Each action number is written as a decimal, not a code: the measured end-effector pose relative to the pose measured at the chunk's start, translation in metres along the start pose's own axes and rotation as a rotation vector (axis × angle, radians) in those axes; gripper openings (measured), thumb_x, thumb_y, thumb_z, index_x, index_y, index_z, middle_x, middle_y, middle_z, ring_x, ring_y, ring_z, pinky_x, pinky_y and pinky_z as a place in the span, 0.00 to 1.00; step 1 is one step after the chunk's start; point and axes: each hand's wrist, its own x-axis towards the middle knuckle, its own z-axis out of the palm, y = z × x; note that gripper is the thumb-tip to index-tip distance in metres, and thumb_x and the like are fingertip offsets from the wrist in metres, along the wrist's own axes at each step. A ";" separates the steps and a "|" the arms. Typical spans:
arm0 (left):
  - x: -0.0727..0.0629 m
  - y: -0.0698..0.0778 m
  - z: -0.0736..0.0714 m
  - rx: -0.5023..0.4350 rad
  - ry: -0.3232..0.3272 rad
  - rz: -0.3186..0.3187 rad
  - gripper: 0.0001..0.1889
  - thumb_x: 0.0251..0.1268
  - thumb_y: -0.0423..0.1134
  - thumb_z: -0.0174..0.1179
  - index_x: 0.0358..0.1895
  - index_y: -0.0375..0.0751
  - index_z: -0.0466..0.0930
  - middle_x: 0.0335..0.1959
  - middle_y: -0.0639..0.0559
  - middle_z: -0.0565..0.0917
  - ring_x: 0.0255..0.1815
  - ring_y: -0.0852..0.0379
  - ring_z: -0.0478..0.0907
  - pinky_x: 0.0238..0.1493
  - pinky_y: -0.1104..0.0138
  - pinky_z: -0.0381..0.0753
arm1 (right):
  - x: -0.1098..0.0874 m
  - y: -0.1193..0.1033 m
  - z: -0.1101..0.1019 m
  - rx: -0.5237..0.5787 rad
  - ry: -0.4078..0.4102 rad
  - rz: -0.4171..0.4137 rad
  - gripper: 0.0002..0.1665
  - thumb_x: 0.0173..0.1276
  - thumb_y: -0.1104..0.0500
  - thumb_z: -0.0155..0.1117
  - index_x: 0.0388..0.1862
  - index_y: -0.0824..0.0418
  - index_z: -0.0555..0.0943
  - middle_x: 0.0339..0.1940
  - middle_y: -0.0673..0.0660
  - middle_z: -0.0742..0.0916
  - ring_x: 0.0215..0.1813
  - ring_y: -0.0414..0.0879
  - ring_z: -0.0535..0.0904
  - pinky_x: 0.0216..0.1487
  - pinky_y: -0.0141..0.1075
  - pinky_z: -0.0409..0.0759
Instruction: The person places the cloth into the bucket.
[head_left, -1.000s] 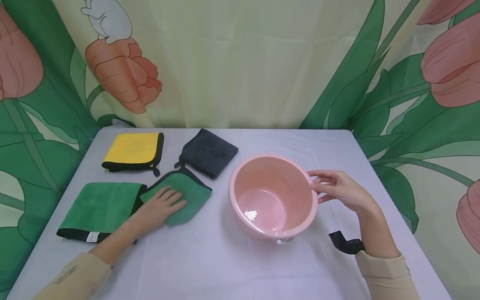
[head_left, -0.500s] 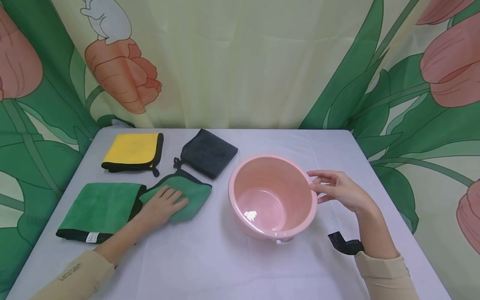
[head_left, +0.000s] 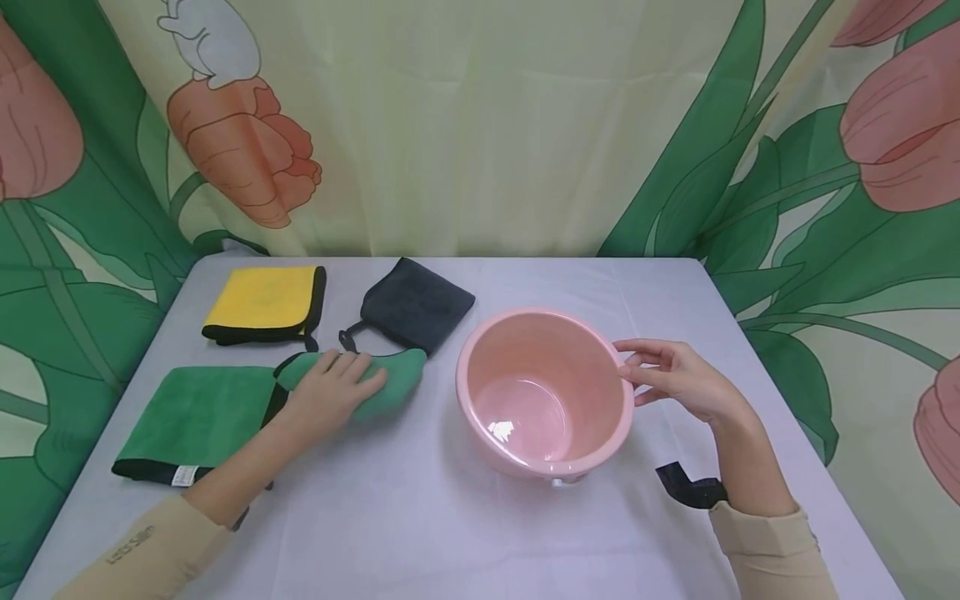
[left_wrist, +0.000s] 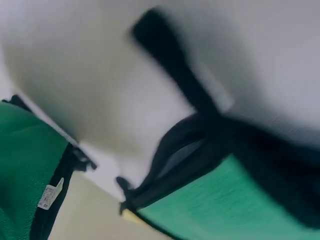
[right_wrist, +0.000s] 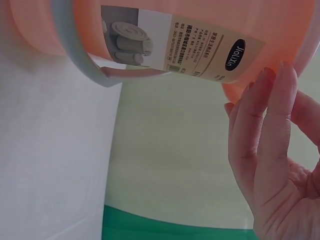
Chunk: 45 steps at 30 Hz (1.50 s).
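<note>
My left hand grips a small green cloth with black edging, which bunches up under the fingers. Blurred, its black border and green face fill the lower right of the left wrist view; the left fingers are hidden there. Just left lies a larger folded green towel with a white label. A pink bucket stands upright, its mouth facing up. My right hand holds the bucket's right rim between thumb and fingers. In the right wrist view, the fingertips touch its outer wall beside a printed label.
A folded yellow cloth with black trim lies at the back left of the white-covered table. Beside it is a folded dark grey cloth, close behind the held one. A patterned curtain hangs behind the table.
The small green cloth, earlier spread flat under the left hand, is now gathered and raised at its near side. The left hand has shifted slightly right and away; the right hand and bucket stay put.
</note>
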 end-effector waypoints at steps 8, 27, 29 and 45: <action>0.023 -0.004 -0.024 -0.019 0.050 -0.005 0.25 0.68 0.28 0.16 0.44 0.39 0.69 0.34 0.41 0.69 0.31 0.44 0.67 0.35 0.56 0.68 | 0.001 0.000 0.000 0.009 -0.011 0.001 0.30 0.62 0.61 0.61 0.61 0.71 0.66 0.34 0.58 0.81 0.34 0.45 0.82 0.33 0.42 0.81; 0.087 -0.011 -0.070 0.077 0.079 -0.010 0.23 0.47 0.30 0.64 0.48 0.41 0.68 0.39 0.40 0.70 0.38 0.44 0.68 0.44 0.56 0.68 | 0.003 0.000 0.000 0.024 -0.009 0.021 0.31 0.61 0.62 0.62 0.61 0.72 0.65 0.34 0.58 0.82 0.32 0.46 0.82 0.32 0.42 0.81; 0.094 -0.010 -0.072 0.084 0.116 0.005 0.21 0.48 0.29 0.63 0.47 0.41 0.68 0.39 0.41 0.71 0.38 0.45 0.68 0.44 0.55 0.69 | 0.004 0.000 0.000 0.020 -0.008 0.022 0.31 0.61 0.62 0.62 0.61 0.72 0.65 0.35 0.59 0.82 0.32 0.46 0.82 0.32 0.42 0.81; 0.141 0.020 -0.078 0.056 0.343 0.112 0.14 0.49 0.30 0.56 0.41 0.44 0.70 0.36 0.46 0.73 0.36 0.49 0.71 0.43 0.59 0.70 | 0.003 0.002 -0.002 0.028 -0.026 0.000 0.30 0.62 0.62 0.61 0.61 0.72 0.65 0.34 0.56 0.82 0.31 0.46 0.82 0.32 0.42 0.81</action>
